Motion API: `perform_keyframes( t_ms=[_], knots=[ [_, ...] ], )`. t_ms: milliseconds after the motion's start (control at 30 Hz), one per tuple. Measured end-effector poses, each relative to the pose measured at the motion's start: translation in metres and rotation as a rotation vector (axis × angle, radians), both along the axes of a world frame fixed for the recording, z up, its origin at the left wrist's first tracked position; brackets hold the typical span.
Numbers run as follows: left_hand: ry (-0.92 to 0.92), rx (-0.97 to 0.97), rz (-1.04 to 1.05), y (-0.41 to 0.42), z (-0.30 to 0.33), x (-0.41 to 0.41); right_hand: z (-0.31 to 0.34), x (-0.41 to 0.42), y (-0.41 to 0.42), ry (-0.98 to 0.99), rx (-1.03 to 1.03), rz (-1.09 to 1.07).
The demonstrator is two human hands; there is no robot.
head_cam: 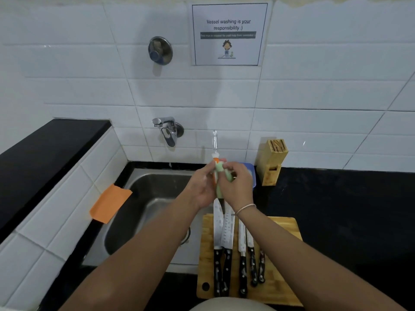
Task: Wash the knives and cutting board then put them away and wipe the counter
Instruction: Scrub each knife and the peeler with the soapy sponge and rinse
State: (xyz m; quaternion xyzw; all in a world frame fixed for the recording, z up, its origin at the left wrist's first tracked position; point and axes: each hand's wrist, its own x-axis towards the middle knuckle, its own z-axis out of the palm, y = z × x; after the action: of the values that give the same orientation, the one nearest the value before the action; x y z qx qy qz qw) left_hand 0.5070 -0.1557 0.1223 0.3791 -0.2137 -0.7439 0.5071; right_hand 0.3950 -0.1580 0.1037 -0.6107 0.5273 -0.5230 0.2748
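My left hand (202, 187) and right hand (238, 187) meet above the back right corner of the sink (157, 187). My right hand grips a pale green sponge (221, 173). My left hand holds a slim orange and white bottle-like thing (215, 160) against the sponge; most of it is hidden by my fingers. Several black-handled knives (226, 239) lie side by side on a wooden cutting board (283, 234) on the black counter right of the sink, blades pointing toward the wall.
A wooden knife block (272, 160) stands against the tiled wall on the black counter (336, 209). A blue container (252, 173) sits behind my right hand. An orange cloth (110, 204) hangs over the sink's left edge. The tap (168, 131) is on the wall.
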Motion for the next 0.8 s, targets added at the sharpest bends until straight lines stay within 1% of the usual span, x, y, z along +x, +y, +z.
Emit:
perform_keyframes(
  t_ms=[33, 167, 267, 367, 400, 467, 567, 667, 800],
  knots=[
    [0.005, -0.012, 0.008, 0.0, 0.001, -0.001, -0.002, -0.002, -0.001, 0.031, 0.007, 0.024],
    [-0.001, -0.051, 0.068, -0.006, -0.005, 0.002, -0.017, -0.015, 0.007, 0.202, 0.019, 0.24],
    [-0.1, -0.063, 0.057, -0.006, -0.015, -0.004, -0.032, -0.034, 0.011, 0.29, 0.016, 0.299],
    [-0.285, -0.078, -0.006, -0.002, -0.024, -0.015, -0.046, -0.065, 0.01, 0.381, 0.088, 0.256],
    [-0.308, -0.058, -0.043, -0.003, -0.028, -0.018, -0.052, -0.079, 0.01, 0.427, 0.133, 0.22],
    [-0.296, -0.001, -0.095, -0.002, -0.038, -0.022, -0.062, -0.107, 0.012, 0.527, 0.263, 0.122],
    [-0.32, 0.044, -0.131, -0.002, -0.05, -0.032, -0.076, -0.144, 0.023, 0.61, 0.46, 0.003],
    [-0.402, 0.07, -0.148, -0.001, -0.057, -0.045, -0.09, -0.167, 0.038, 0.666, 0.61, -0.007],
    [-0.548, 0.106, -0.188, 0.001, -0.061, -0.049, -0.101, -0.174, 0.047, 0.809, 0.684, 0.024]
  ],
)
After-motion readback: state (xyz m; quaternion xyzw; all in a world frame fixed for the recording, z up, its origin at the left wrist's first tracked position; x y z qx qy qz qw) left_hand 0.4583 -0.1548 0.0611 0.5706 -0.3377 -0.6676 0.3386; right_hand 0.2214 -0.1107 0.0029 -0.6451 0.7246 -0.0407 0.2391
